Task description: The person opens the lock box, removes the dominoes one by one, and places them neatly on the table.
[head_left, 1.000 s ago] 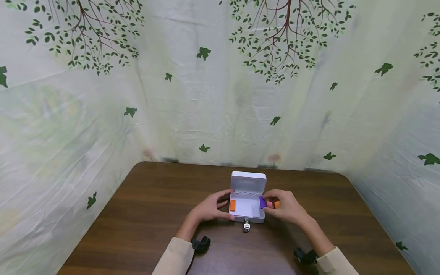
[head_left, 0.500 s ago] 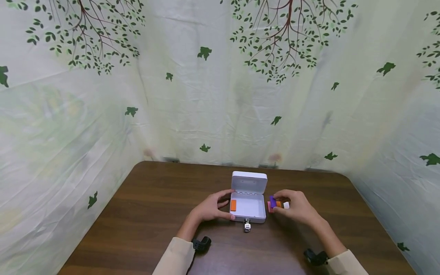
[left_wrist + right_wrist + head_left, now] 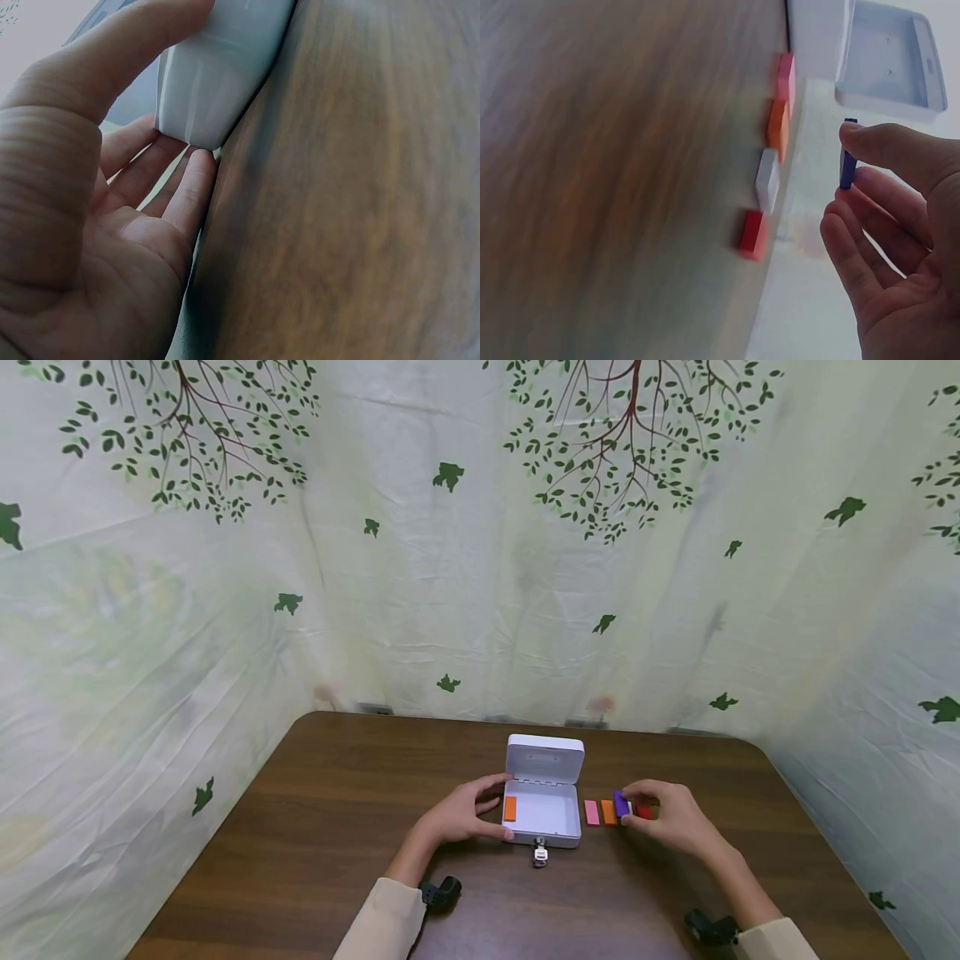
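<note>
A small white box (image 3: 551, 814) stands on the table with its lid (image 3: 543, 762) raised and an orange block (image 3: 510, 808) inside at the left. My left hand (image 3: 456, 814) holds the box's left side between thumb and fingers. In my right hand (image 3: 675, 814), thumb and fingertips pinch a purple block (image 3: 848, 161) above a row on the table to the right of the box. That row has a pink block (image 3: 592, 812), a second orange block (image 3: 609, 812), a white block (image 3: 766, 180) and a red block (image 3: 753, 234). The purple block partly covers the white one in the head view.
A metal latch (image 3: 540, 853) hangs at the box's front. The brown wooden table (image 3: 360, 793) carries everything. Behind it hangs a pale curtain (image 3: 480, 568) with leaf prints. Black wrist cameras sit by both sleeves.
My right hand has carried the purple block rightward, from the box's right edge to over the row, uncovering the pink and orange blocks. The left hand and box stay put.
</note>
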### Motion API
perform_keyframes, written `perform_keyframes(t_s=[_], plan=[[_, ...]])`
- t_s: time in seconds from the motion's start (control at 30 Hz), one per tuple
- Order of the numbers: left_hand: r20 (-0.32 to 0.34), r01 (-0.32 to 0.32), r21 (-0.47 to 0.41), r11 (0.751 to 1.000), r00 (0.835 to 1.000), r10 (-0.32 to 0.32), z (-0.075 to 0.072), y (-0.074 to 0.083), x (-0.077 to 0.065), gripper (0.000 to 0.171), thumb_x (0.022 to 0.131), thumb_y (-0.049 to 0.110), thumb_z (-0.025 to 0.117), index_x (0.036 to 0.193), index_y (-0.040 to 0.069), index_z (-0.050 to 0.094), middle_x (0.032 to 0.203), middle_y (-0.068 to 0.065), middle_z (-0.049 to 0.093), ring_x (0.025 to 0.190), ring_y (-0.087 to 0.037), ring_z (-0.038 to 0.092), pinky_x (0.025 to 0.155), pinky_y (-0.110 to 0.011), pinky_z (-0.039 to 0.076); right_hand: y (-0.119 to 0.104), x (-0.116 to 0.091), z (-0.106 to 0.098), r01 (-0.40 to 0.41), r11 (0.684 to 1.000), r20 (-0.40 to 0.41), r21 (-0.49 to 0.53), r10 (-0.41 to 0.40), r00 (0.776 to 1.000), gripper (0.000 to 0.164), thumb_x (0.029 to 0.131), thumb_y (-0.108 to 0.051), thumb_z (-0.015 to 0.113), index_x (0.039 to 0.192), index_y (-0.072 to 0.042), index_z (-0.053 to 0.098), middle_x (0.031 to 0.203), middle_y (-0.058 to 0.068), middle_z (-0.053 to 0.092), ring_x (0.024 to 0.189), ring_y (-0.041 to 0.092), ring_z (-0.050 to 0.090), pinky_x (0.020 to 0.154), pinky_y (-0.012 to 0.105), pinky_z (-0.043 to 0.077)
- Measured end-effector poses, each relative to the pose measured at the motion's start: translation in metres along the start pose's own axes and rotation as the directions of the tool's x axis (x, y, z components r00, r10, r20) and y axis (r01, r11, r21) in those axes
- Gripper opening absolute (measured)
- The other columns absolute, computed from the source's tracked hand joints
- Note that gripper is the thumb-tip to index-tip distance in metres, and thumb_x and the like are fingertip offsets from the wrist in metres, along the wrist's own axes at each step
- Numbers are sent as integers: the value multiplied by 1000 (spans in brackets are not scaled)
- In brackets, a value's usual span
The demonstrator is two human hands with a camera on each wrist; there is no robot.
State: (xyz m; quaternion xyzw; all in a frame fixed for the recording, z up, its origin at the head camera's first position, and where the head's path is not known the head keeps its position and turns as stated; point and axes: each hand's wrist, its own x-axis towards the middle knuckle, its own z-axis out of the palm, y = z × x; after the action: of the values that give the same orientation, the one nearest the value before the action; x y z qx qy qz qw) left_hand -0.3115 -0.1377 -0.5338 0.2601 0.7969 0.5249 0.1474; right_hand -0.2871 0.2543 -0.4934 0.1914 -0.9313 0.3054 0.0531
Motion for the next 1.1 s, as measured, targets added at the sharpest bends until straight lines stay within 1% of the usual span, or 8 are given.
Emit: perform_keyframes(t_s=[0.17,0.23,0.4,0.5,0.63,0.77,1.0,1.1], plan=[[-2,-5,9,1000,1000,5,1,-1,0,95,80,30,91,158,17,39,164,-3,38,150,-23,42,117,-34,45,11,-6,-4,-1,1000,-1,6,1,1000,32,82,-21,89,110,-12,76,110,5,75,93,18,71,85,41,65],[-3,-4,12,1000,1000,4,1,-1,0,95,80,31,91,158,18,39,164,-3,38,150,-22,42,117,-34,45,15,-8,-5,0,1000,-2,1,0,1000,32,82,-20,88,110,-12,76,109,3,75,93,18,71,84,39,65],[-4,-4,8,1000,1000,4,0,0,1,95,80,30,92,158,18,40,164,-2,38,150,-22,42,117,-34,45,26,-12,-7,-14,1000,-5,-10,14,1000,31,83,-19,87,111,-11,76,108,2,76,94,19,72,83,37,64],[-3,-6,8,1000,1000,6,0,0,1,94,80,30,91,158,19,40,164,-2,38,150,-22,42,117,-34,45,31,-15,-8,-31,999,-2,-17,31,1000,31,85,-20,86,112,-11,76,111,5,76,97,22,72,84,41,64],[-1,-3,4,1000,1000,3,1,-1,0,95,80,30,92,158,18,40,164,-3,38,149,-22,44,117,-33,45,36,-19,-11,-44,998,-6,-36,44,999,31,86,-21,85,113,-12,75,113,6,76,98,24,72,84,44,64],[1,-1,-3,1000,1000,1,1,0,0,95,79,30,92,158,18,39,164,-3,37,148,-23,45,117,-33,45,40,-22,-15,-66,997,-4,-42,66,998,31,86,-20,85,113,-11,76,111,6,76,96,22,72,84,45,63],[-3,-4,4,1000,1000,4,0,0,0,95,79,30,92,158,18,39,164,-3,37,149,-23,43,117,-33,45,52,-23,-17,-122,991,35,-53,124,992,33,86,-23,84,114,-9,75,111,8,76,94,20,71,86,48,62],[0,-3,1,1000,1000,3,0,0,0,95,80,30,91,158,18,40,164,-4,37,149,-23,44,117,-34,45,56,-24,-17,-144,988,39,-54,146,988,32,86,-21,84,114,-9,76,109,7,76,95,19,70,86,46,62]])
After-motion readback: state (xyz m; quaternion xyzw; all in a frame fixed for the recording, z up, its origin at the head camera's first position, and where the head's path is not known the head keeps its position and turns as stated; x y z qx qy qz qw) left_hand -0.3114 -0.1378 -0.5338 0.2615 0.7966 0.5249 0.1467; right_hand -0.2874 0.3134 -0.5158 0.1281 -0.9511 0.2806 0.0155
